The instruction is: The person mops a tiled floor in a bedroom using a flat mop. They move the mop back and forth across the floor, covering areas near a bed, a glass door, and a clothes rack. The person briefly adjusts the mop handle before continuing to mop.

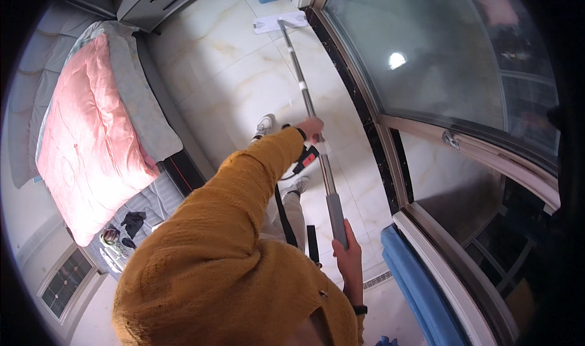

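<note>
A flat mop [296, 67] reaches away from me across the tiled floor. Its pale rectangular mop head [268, 24] lies flat on the tiles at the far end, close to the door frame's corner. Partway down the metal pole, my left hand [312, 129] is closed around it, the arm in a mustard knitted sleeve. Lower and nearer to me, my right hand [349, 259] grips the grey handle section [336, 221], thumb along its side. A black object with a red patch [309, 158] shows just behind the pole, partly hidden by it.
On the left stands a bed with a pink quilt [91, 139]. A grey drawer cabinet [161, 1] is at the far left. Glass panels in a brown frame [365, 96] run along the right, with blue fabric [420, 285] beside them. My shoes [264, 124] are on the pale tiles [213, 71].
</note>
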Demonstrator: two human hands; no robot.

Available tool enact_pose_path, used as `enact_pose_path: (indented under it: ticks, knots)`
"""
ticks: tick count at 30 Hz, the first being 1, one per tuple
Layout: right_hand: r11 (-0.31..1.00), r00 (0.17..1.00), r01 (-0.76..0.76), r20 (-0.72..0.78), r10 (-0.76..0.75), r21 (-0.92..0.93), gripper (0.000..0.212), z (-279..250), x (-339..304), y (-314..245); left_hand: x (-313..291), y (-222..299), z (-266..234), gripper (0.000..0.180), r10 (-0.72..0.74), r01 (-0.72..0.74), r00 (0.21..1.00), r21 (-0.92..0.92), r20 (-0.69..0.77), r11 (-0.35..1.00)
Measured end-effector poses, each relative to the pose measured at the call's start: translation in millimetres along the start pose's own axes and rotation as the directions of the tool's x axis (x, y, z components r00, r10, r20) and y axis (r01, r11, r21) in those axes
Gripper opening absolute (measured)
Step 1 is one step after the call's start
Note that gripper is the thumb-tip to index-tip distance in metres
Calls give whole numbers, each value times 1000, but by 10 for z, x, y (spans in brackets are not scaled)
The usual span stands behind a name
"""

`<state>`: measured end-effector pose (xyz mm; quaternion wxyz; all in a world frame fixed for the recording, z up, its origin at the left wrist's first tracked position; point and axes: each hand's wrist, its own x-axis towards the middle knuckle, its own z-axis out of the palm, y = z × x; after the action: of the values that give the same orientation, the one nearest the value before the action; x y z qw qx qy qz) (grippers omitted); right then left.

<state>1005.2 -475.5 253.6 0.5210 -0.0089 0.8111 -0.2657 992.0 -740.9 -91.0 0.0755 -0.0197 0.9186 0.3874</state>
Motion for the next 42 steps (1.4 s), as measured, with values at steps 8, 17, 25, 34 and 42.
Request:
enact_pose_path:
  ticks: [8, 17, 25, 34, 42]
  knots:
    - [980, 972, -184, -133, 193, 79, 61, -632, -1467, 1573, -221, 2059, 1315, 31, 220, 135, 911, -755, 350, 642]
    - [935, 919, -327, -185, 348, 133, 60, -932, -2562, 2340, -721, 3428, 2135, 21, 45, 134, 988, -967, 147, 217]
    - [987, 999, 50, -6, -52, -152, 60, -600, -1644, 1244, -827, 2081, 994, 1, -436, 176, 893, -979, 115, 100]
    - [934, 934, 339, 158, -321, -111, 55, 438, -204, -129, -1041, 364, -649, 10, -836, 131, 436, -943, 332, -306]
    - [947, 987, 122, 136, -85, -298, 52, -324, -898, 608, -1122, 1108, 333, 38, -233, 290, 957, -654, 175, 699]
